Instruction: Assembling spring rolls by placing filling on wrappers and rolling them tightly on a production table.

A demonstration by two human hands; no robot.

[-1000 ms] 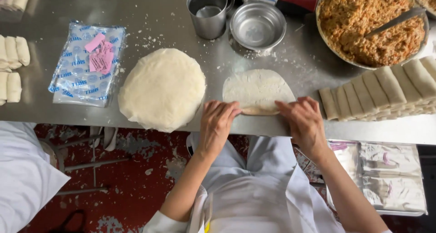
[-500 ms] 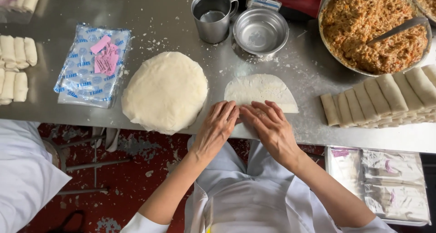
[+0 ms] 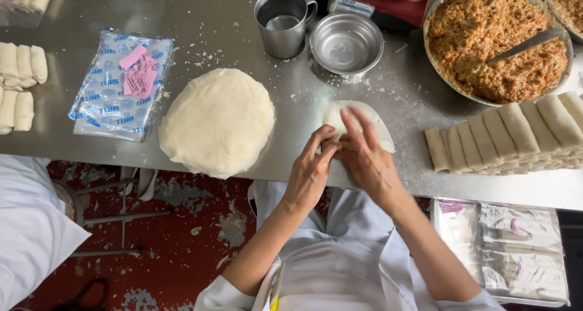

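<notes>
A steel table (image 3: 255, 38), dusted with flour, runs across the room above a worn red floor (image 3: 182, 226). Nearest the person's white apron, the left hand (image 3: 310, 171) and the right hand (image 3: 367, 162) meet at the table's front edge over a thin wrapper (image 3: 376, 126). Both sets of fingers are bent and pinching its near side, which is folded up and inward; the far side lies flat on the steel. Just to the left sits a round stack of wrappers (image 3: 215, 121), hanging slightly over the edge. To the right, a row of finished rolls (image 3: 510, 135) lies side by side. Further left is a plastic packet (image 3: 121, 83) with pink slips on it, and beyond that more rolls (image 3: 21, 83) near the left end. At the back stand a metal mug (image 3: 282, 23) and an empty steel bowl (image 3: 346, 44), close together, and a wide pan of shredded filling (image 3: 495, 41) with a utensil handle (image 3: 525, 44) resting in it.
</notes>
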